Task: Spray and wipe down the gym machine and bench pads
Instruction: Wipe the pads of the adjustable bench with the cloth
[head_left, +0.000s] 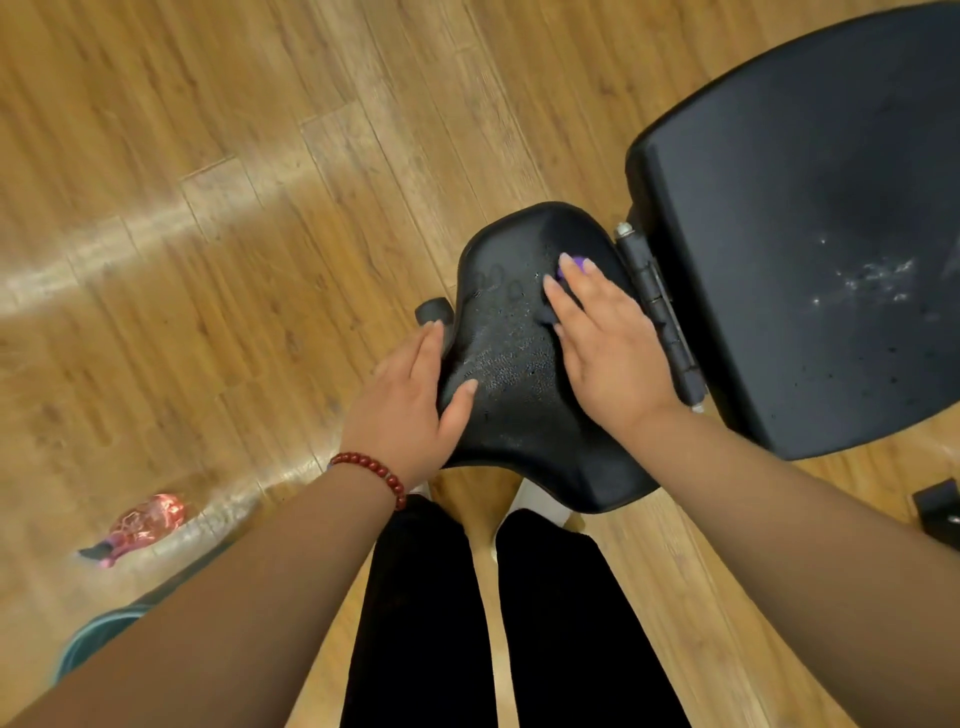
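Note:
The black seat pad of the bench lies in the middle of the head view, its surface wet with spray droplets. My left hand grips its left edge, thumb on top and fingers down the side. My right hand lies flat on the pad's right half and presses a purple cloth against it; only a small bit of cloth shows past my fingertips. The larger black back pad sits to the right, also spotted with droplets.
A metal hinge joins the two pads. On the wooden floor at left lies a pinkish spray bottle, with a teal bucket at the lower left. My legs stand just below the seat. A black bench foot shows at the right edge.

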